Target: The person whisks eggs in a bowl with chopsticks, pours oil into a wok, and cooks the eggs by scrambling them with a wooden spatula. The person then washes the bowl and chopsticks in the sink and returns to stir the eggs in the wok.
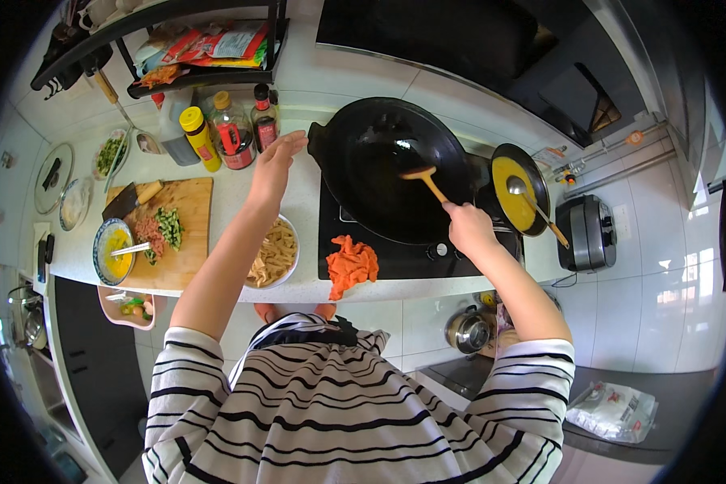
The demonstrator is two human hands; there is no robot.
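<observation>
A large black wok (393, 169) sits on the black cooktop (399, 260), a little dark liquid shining in it. My right hand (470, 228) grips the handle of a wooden spatula (420, 174), whose head is inside the wok. My left hand (281, 158) is raised beside the wok's left ear handle, fingers extended, holding nothing; whether it touches the handle I cannot tell. Below my left forearm stands a white bowl of pale strips (276, 254). A crumpled orange cloth (352, 265) lies at the cooktop's front edge. On the right, a smaller pan (514, 193) holds yellow liquid and a metal ladle (517, 185).
At left, a wooden cutting board (187, 260) bears a cleaver (121, 202), chopped pink and green pieces, and a bowl of beaten egg (112, 251) at its edge. Sauce bottles (233, 139) stand under a black rack (209, 78). A dark appliance (585, 235) stands far right.
</observation>
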